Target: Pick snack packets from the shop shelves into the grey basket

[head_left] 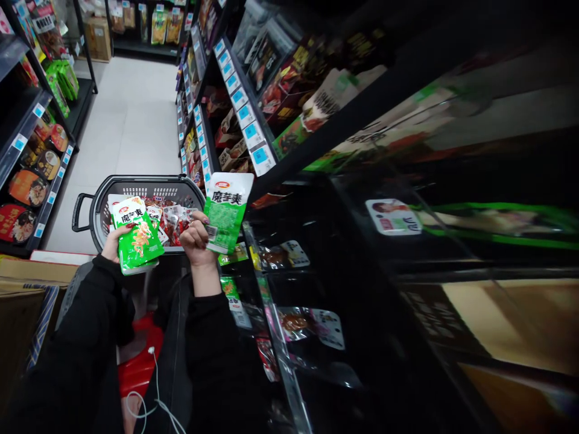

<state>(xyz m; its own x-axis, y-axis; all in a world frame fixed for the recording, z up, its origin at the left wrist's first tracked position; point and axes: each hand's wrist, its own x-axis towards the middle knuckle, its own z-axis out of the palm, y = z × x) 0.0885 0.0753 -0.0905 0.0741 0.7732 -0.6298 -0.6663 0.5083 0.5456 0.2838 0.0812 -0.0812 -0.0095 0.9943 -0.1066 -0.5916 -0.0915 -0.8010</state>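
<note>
My left hand (112,242) is closed around a green and white snack pack (136,232), held up over the rim of a black shopping basket (136,184). My right hand (195,236) grips a second green and white snack pack (225,211) by its lower edge, upright, beside the shelf on the right. Both arms wear black sleeves. The basket holds several red and white snack packets (174,218).
Dark shelves (253,129) with blue price tags and snack packets run along the right. More packets (289,254) lie on the lower shelf near my right hand. Shelves with goods stand at the left (31,150). A pale tiled aisle (131,114) runs ahead. A cardboard box (27,283) is lower left.
</note>
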